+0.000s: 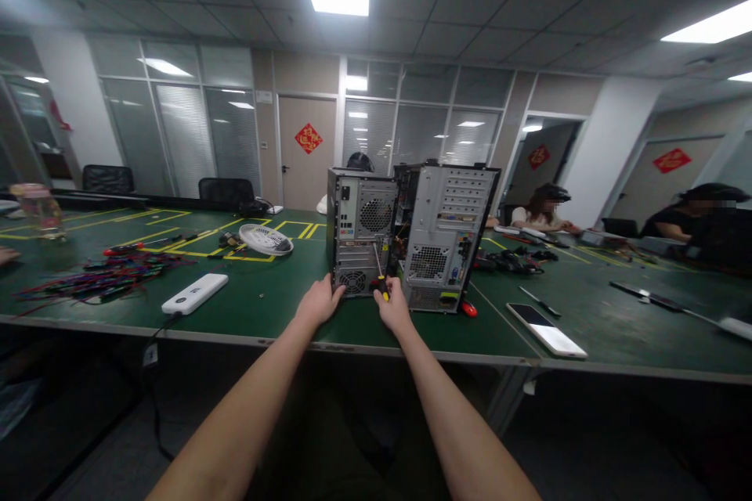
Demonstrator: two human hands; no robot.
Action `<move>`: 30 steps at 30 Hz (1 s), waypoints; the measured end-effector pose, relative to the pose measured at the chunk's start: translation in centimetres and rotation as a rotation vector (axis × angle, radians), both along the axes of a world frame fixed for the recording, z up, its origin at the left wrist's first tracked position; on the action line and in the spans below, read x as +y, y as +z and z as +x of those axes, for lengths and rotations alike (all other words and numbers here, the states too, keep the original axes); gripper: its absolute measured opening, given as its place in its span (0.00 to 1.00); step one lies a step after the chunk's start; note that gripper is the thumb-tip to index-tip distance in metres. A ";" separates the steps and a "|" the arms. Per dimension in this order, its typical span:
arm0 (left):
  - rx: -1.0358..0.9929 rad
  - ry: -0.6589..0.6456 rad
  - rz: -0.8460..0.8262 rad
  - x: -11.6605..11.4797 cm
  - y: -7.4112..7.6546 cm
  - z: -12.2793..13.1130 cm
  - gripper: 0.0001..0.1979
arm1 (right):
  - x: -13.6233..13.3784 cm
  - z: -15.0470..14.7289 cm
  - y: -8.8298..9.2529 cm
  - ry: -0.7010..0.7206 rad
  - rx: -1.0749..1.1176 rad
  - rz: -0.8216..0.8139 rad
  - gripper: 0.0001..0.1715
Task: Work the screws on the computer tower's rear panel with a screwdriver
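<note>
Two desktop computer cases stand upright side by side, rear panels facing me. My left hand (320, 302) grips the lower left edge of the smaller left computer case (356, 254), its thumb at the rear panel and its other fingers along the side. In my right hand (393, 307) is a screwdriver (381, 282) with a black and yellow handle. Its shaft points up and away towards the slot area on that case's right side; whether the tip touches a screw is too small to tell. The larger computer case (440, 243) is just right of this hand.
Left on the green table (305, 254) lie a white power bank (195, 294) with a cable, a heap of thin wires (111, 275) and a white round object (265, 239). A phone (546, 330) and black cables (511, 259) lie right. Other people (544, 210) sit beyond.
</note>
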State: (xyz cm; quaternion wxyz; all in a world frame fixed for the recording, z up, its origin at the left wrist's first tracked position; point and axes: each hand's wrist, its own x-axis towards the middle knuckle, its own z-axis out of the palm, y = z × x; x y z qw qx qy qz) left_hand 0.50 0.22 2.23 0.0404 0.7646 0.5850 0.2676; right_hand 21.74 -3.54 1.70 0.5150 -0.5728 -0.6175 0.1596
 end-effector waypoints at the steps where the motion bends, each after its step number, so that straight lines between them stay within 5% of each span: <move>1: -0.011 0.017 -0.007 0.0 0.0 0.0 0.30 | -0.1 0.0 -0.1 0.011 -0.002 0.004 0.12; 12: -0.069 0.199 0.001 -0.2 0.6 -0.6 0.39 | -0.3 -0.4 -0.8 0.137 0.031 0.039 0.12; 19: -0.111 0.177 -0.017 -0.6 1.1 -1.8 0.41 | -0.9 -0.4 -0.9 0.169 0.098 0.068 0.11; 22: -0.166 0.149 0.019 -0.2 1.2 -4.8 0.38 | -2.2 -0.5 -1.1 0.172 0.140 0.081 0.14; 26: -0.179 0.308 0.122 0.6 0.9 -11.0 0.21 | -5.1 -0.5 -1.9 0.207 0.219 0.042 0.18; 30: -0.166 0.431 -0.011 1.6 0.1 -16.4 0.19 | -8.4 -0.5 -2.6 0.230 0.298 0.024 0.21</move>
